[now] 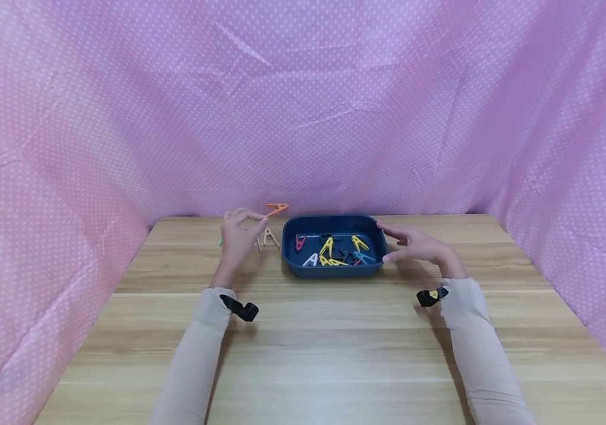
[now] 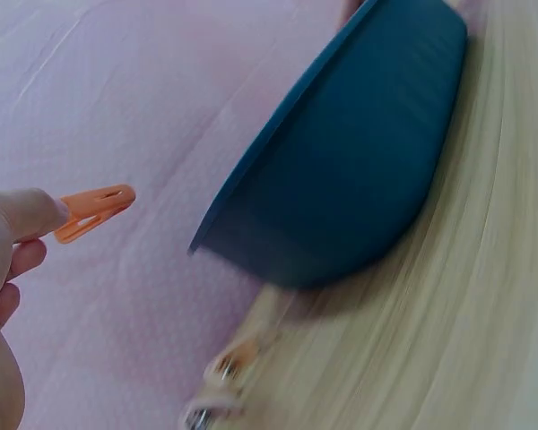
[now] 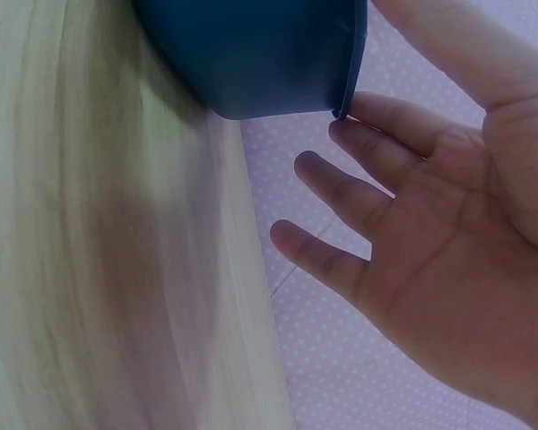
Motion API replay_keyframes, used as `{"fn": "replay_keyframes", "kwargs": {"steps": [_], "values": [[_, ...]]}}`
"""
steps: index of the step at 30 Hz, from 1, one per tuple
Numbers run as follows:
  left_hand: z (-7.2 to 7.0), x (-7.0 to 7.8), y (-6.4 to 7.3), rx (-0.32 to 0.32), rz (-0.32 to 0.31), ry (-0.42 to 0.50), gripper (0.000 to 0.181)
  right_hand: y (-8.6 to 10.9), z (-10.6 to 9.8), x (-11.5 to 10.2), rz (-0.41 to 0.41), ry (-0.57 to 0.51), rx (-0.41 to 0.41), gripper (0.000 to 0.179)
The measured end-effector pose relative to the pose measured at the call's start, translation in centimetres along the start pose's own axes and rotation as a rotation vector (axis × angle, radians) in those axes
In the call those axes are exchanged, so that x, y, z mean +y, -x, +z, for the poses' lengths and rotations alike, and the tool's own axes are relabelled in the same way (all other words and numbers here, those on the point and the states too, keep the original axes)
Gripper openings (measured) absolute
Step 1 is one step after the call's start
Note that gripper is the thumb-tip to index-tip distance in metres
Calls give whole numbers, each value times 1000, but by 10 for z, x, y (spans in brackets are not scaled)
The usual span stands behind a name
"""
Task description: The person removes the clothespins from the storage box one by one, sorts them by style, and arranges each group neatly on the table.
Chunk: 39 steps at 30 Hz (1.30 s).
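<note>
your left hand (image 1: pixel 237 236) is pinching an orange clip (image 2: pixel 88 201) between thumb and finger, holding it in the air near the far left corner of the bin (image 1: pixel 334 272). your right hand (image 1: pixel 414 245) is holding its fingers wide, nearly straight, and touching the bin's right rim. yellow clips (image 1: pixel 329 242), a white clip (image 1: pixel 313 258) and a red clip (image 1: pixel 300 245) are lying inside the bin. pale clips (image 1: pixel 268 232) are resting on the table (image 1: pixel 308 330) just left of the bin, near your left hand.

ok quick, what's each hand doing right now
Left hand: closed, pinching an orange clip.
Right hand: open, touching the blue bin at its right end.
</note>
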<state>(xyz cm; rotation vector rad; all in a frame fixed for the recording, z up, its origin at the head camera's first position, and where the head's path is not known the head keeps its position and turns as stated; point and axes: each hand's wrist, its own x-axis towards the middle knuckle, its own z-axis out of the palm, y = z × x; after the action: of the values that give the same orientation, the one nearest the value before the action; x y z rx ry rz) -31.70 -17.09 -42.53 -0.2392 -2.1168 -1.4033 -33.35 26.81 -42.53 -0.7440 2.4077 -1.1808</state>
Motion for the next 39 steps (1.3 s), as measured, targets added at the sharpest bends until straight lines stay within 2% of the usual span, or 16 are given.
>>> {"fn": "replay_keyframes", "kwargs": {"steps": [3,9,14,18,25,30,35,39], "values": [[-17,-8,0,48,-30,-24,12,0,0,0,-1,4,5,92],[-47,-24,3,116,-37,-77,11,0,1,-1,22,16,13,95],[-67,-34,6,141,-43,-160,10,1,0,-2,30,10,16,95],[-80,-44,7,136,-56,-240,11,1,0,-1,33,8,11,94],[-96,-57,10,102,-75,-318,12,0,1,2,12,-6,10,94],[-103,-67,11,77,-112,-351,11,-2,2,2,-19,-17,18,94],[-107,-77,14,61,-148,-383,10,-2,2,3,-38,-26,13,94],[-107,-83,14,63,-142,-401,10,0,3,3,-40,-46,8,93]]}}
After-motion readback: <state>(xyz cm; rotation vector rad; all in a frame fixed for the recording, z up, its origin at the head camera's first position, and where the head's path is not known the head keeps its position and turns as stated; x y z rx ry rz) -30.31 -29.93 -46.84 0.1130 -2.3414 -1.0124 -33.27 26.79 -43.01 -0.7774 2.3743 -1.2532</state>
